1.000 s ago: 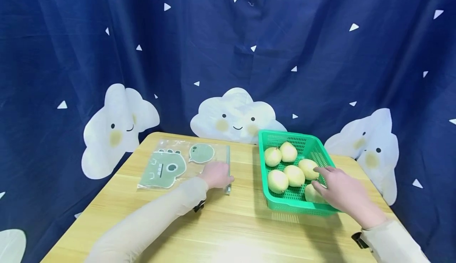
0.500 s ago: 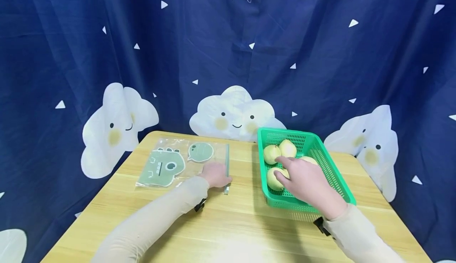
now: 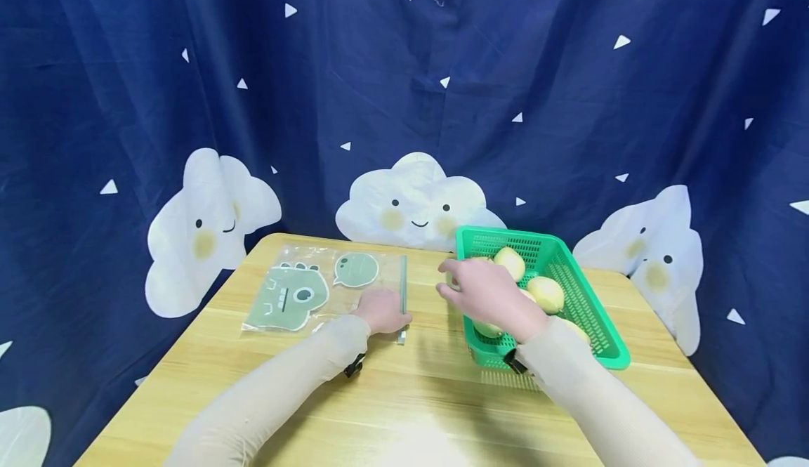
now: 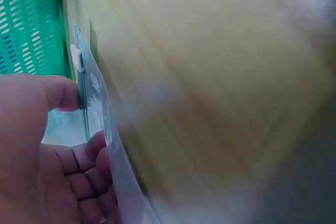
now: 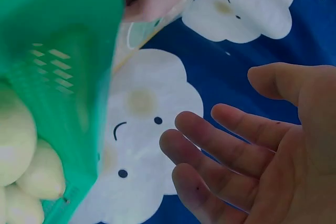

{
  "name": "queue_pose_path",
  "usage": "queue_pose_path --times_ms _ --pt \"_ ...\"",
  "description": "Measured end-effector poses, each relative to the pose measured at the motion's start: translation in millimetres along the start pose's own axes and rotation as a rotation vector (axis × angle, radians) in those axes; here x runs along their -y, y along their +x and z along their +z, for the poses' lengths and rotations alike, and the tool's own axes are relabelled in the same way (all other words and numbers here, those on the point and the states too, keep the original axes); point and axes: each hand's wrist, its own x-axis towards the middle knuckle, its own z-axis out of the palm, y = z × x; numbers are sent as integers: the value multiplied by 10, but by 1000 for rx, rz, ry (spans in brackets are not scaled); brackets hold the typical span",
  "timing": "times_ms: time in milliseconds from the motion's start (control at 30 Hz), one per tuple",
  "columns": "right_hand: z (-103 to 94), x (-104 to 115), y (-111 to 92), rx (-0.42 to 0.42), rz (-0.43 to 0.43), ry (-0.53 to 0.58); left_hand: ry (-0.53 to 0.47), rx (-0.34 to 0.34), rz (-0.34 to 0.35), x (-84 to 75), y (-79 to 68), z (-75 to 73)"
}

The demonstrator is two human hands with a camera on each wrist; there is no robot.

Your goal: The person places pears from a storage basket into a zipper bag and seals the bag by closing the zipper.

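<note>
Blue curtain (image 3: pixel 354 45) with smiling white clouds, forming the backdrop. Wooden table (image 3: pixel 404 404), in front of it. Green basket (image 3: pixel 580 295), on the right of the table, holding fruit. Clear bag (image 3: pixel 322 284) with green cartoon prints, lying flat on the left, its zip-strip edge facing the basket and apart from it. Right hand (image 3: pixel 489 290), over the basket's left side, fingertips extending past the rim towards the bag but not touching it; the right wrist view shows the fingers loosely spread, holding nothing. Left hand (image 3: pixel 381 310), at the bag's strip edge, gripping it between thumb and curled fingers. Pale yellow fruit (image 3: pixel 546 294), in the basket, partly hidden beneath the right hand and forearm. White slider (image 4: pixel 76 57), on the strip, just beyond the left thumb.
</note>
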Motion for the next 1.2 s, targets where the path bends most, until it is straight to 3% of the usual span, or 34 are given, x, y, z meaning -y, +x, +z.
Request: queue_pose_path --times_ms 133,400,667,1033,1200 --pt "19 57 223 57 -8 27 -8 -16 3 6 3 10" --pt "119 97 578 165 59 46 -19 -33 -2 -2 -2 43" --pt "191 70 929 300 35 63 -35 -104 -17 15 -2 73" --pt "506 -92 1237 438 151 246 -78 -44 -23 15 -3 50" --pt "624 -119 1299 464 179 271 -81 -40 -17 13 8 43"
